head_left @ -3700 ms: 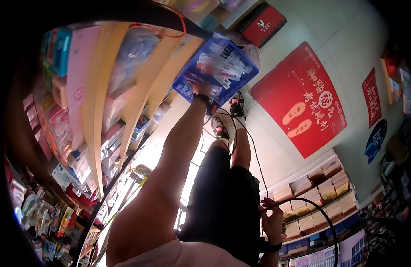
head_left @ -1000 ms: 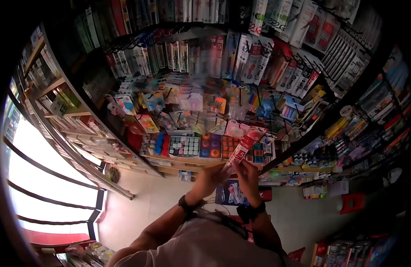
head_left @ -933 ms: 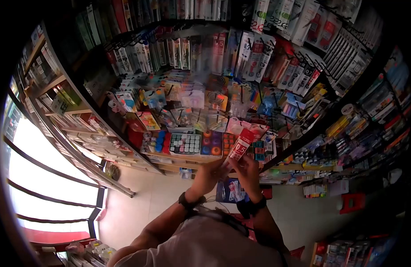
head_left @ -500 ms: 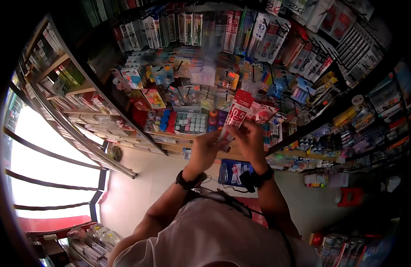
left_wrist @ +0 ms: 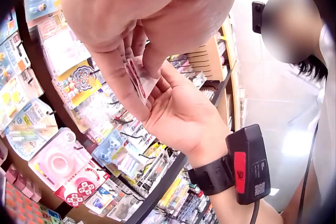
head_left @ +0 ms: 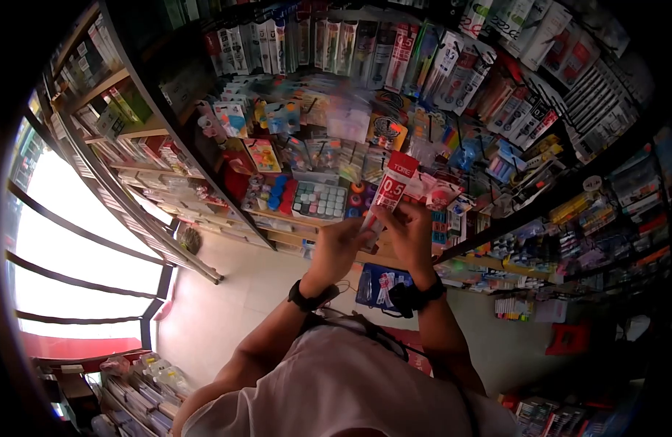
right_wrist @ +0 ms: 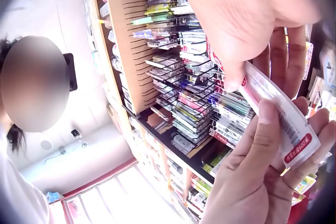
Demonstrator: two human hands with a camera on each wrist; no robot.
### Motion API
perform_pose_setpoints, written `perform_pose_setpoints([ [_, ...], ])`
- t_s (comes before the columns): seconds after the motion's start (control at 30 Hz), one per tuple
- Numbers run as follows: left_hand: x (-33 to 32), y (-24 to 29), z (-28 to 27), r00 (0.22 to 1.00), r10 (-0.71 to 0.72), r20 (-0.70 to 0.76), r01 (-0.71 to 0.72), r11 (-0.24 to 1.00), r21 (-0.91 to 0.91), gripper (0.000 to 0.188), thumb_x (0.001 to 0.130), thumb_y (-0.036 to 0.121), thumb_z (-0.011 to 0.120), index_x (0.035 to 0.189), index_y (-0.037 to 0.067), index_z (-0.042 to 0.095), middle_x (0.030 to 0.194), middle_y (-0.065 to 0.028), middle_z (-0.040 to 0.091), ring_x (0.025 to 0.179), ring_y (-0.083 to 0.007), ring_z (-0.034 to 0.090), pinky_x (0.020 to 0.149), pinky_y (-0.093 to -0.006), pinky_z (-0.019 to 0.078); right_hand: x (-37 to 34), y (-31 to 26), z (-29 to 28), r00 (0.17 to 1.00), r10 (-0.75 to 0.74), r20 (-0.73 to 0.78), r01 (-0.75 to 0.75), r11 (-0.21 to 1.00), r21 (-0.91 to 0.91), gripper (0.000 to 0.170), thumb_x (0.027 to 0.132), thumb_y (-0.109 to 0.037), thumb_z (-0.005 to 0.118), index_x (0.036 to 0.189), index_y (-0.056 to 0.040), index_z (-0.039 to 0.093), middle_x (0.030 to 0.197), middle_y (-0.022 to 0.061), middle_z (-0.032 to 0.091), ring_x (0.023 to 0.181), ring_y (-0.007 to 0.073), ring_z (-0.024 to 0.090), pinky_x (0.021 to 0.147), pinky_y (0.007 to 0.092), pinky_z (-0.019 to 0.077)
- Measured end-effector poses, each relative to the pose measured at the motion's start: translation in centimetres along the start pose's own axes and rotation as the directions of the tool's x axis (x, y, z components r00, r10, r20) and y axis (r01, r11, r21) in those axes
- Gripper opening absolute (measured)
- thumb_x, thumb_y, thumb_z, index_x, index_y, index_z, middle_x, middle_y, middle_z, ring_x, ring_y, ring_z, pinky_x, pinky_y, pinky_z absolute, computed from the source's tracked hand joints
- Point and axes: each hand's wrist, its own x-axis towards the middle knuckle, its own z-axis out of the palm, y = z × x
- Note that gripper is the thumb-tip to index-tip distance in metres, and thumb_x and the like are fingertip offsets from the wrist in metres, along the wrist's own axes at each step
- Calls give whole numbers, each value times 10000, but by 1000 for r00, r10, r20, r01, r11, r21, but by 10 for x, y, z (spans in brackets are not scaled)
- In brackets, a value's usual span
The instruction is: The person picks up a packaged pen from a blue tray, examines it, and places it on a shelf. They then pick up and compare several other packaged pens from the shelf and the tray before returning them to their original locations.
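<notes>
In the head view, both hands hold a red and white pen packet (head_left: 391, 188) marked TOME 0.5, tilted in front of the display rack. My left hand (head_left: 337, 251) pinches its lower end. My right hand (head_left: 409, 233) grips its right side around mid-length, with the thumb across the front. Seen from the right wrist, the packet's back (right_wrist: 278, 111) shows a barcode and a red label, with the left thumb (right_wrist: 266, 121) pressed on it. The left wrist view has the packet edge-on between the fingers of both hands, its far part hidden.
Hanging packs of pens (head_left: 336, 44) and small stationery packs fill the rack ahead. A tray of small bottles (head_left: 318, 200) sits on its lower ledge. Below the hands, a blue basket (head_left: 365, 288) with packets stands on the floor. A red stool (head_left: 567, 339) is at right.
Earlier my left hand was in the blue basket and my right hand was at a cable. Now both hold the pen packet before the rack; lately the packet has risen slightly in view.
</notes>
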Motion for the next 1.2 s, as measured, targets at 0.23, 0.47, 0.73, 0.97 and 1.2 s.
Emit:
perform_pose_setpoints([
  [0.23,2,-1,3,999,36,-41,-40,993,-113,160,951,29,616,1064,-83,634,848,-106,700,763,-151,702,704,-279,553,3,16,5,996,48,-73,-40,993,108,185,891,-162,743,877,20,710,690,-47,614,630,-1,465,549,198,351],
  [0.47,8,-3,-2,997,64,-50,-62,997,35,161,946,23,622,1066,-82,644,861,-101,701,785,-146,705,703,-276,554,11,7,9,995,17,-94,-12,999,53,194,897,-162,735,848,23,705,676,-38,617,618,4,468,547,205,359],
  [0.73,26,19,-1,973,159,-167,-184,972,-145,261,944,80,653,1162,-61,624,950,-135,722,799,-146,703,703,-266,550,74,-37,-14,981,-189,-48,191,981,42,226,915,-192,725,842,22,709,652,-31,609,604,-11,475,515,207,337],
  [0.97,17,-2,-19,995,83,-60,-87,994,-65,294,970,94,613,1200,-86,576,998,-147,704,866,-172,697,756,-297,586,135,-87,-33,985,-172,13,173,982,-72,260,915,-216,727,961,40,731,788,3,704,647,10,534,567,220,410],
  [1.2,6,-11,-28,997,30,-68,-34,998,-61,287,978,93,602,1185,-104,574,995,-154,691,877,-185,692,763,-311,595,149,-89,-38,985,-174,3,173,976,-133,303,917,-259,725,917,44,726,709,-17,660,615,6,487,544,228,382],
])
